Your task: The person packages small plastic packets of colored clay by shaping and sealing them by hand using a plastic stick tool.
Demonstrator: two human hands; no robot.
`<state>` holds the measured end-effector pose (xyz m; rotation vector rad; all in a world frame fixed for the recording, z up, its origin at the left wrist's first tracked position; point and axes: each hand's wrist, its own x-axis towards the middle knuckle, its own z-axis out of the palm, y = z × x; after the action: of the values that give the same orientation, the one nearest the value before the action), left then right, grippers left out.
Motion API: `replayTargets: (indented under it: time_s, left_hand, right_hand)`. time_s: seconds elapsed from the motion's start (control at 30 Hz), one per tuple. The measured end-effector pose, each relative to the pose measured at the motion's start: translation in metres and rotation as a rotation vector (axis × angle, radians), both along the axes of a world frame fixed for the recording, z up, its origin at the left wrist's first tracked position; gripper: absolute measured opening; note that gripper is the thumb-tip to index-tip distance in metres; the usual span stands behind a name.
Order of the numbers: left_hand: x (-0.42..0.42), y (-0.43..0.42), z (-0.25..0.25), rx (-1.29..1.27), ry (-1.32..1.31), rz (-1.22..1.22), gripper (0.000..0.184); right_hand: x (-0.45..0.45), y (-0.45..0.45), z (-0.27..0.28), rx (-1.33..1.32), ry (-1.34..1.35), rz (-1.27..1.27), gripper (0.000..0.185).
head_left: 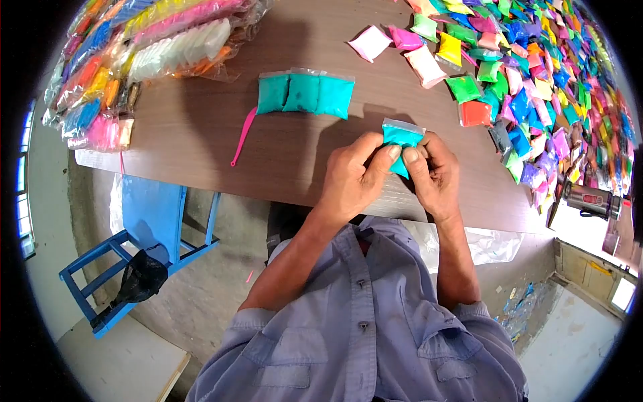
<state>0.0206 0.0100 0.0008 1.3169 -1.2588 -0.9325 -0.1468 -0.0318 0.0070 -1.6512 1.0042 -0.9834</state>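
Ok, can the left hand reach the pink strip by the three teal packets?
Probably yes: nothing visible stands between the left hand and the pink strip, though that hand must likely release its teal packet first.

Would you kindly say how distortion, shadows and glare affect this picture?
Head view: fisheye distortion gently bows the near edge of the brown wood-grain table and blackens the corners; head view: dark shadows cross it left of the held teal plastic packet; head view: the bright window, far left, looks washed out.

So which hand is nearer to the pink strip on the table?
Left. The left hand is to the right of the pink strip; the right hand is farther that way, across the teal packet both hands pinch.
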Motion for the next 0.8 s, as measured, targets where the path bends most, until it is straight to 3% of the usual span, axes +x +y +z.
replayTargets:
  time_s: [0.17,0.27,0.47,0.8]
  left_hand:
    - [0.001,-0.002,0.005,0.037,0.059,-0.072,0.018]
    - [0.001,-0.002,0.005,0.014,-0.049,-0.093,0.019]
    - [0.000,0.000,-0.008,0.024,0.165,-0.066,0.022]
    - [0.003,-0.003,-0.004,0.029,-0.006,-0.079,0.018]
  right_hand:
    - [-0.004,-0.002,-0.015,0.048,-0.061,-0.073,0.023]
    - [-0.004,-0.004,-0.020,0.040,-0.066,-0.113,0.026]
    - [-0.001,-0.002,-0.014,0.069,-0.074,-0.038,0.023]
    - [-0.001,0.000,-0.011,0.119,-0.185,-0.041,0.017]
